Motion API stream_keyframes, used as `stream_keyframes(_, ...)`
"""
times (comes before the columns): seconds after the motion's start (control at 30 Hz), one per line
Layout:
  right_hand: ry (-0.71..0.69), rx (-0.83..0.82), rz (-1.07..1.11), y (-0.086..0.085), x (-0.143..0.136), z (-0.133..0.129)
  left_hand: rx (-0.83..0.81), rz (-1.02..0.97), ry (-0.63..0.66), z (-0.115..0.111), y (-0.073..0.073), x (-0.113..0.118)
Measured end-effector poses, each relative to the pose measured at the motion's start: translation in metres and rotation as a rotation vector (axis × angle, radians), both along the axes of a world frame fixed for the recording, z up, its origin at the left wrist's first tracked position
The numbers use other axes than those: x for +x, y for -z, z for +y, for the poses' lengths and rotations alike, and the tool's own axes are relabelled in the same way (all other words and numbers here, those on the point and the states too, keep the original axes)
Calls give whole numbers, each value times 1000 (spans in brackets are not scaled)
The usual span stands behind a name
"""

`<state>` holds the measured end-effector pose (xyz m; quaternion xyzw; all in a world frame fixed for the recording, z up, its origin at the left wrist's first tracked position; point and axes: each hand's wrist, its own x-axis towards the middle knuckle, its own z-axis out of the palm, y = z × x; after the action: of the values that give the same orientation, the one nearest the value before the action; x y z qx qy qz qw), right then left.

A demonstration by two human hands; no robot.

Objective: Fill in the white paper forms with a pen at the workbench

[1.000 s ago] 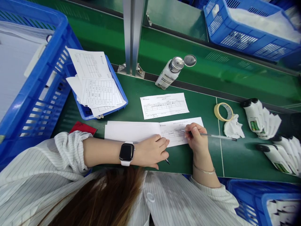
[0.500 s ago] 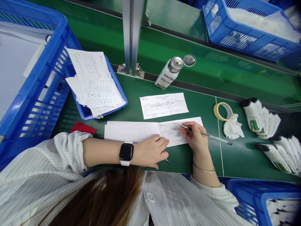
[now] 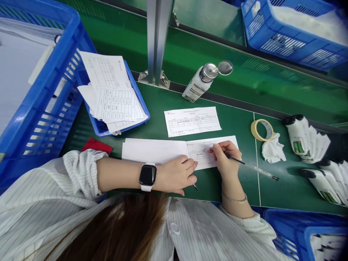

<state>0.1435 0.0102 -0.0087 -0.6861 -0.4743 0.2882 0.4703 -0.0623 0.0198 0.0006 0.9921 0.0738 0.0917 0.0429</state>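
My right hand (image 3: 228,157) is closed around a clear-barrelled pen (image 3: 258,171), whose tip end is at the right page of an open form booklet (image 3: 154,148). That page carries a printed table with some handwriting in it. Across the booklet's lower edge lies my left hand (image 3: 178,174), palm down with fingers stretched out and a watch on the wrist. A dark pointed tip (image 3: 195,187), like a pen's, sticks out beneath it; the rest is hidden. Just above the booklet is a loose filled-in form slip (image 3: 193,121).
A blue tray (image 3: 144,121) piled with paper forms (image 3: 115,103) and a large blue crate (image 3: 73,40) stand left. A red booklet (image 3: 97,145) lies nearby. Behind is a pump bottle (image 3: 198,83); to the right are a tape roll (image 3: 254,129), crumpled tissue (image 3: 273,149) and several white handheld devices (image 3: 296,136).
My right hand has shifted slightly on the page, and the pen now leans lower to the right. My left hand stays on the booklet. The whole view has shifted a little.
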Motion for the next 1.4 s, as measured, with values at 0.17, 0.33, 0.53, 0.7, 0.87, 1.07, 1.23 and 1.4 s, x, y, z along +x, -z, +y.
stream_keyframes(0.17,-21,-8,-83,4,2,0,-6,-19,-8,0,1,0)
stream_keyframes(0.33,-24,8,-181,8,1,1,-17,14,-12,1,1,0)
stream_keyframes(0.53,-52,-39,-295,11,1,0,-49,-29,-17,-1,5,1)
stream_keyframes(0.7,-67,-46,-355,10,1,-1,-72,-64,-41,-2,7,2)
stream_keyframes(0.87,-72,-39,-416,9,-1,-1,-69,-65,-35,-1,6,1)
stream_keyframes(1.07,-88,-34,-390,9,-1,-1,-66,-35,-42,-1,5,0)
stream_keyframes(1.23,-92,-34,-413,10,-1,-1,-76,-62,-47,-2,8,0)
stream_keyframes(1.4,-97,-27,-419,9,-1,0,-67,-47,-40,-2,8,0)
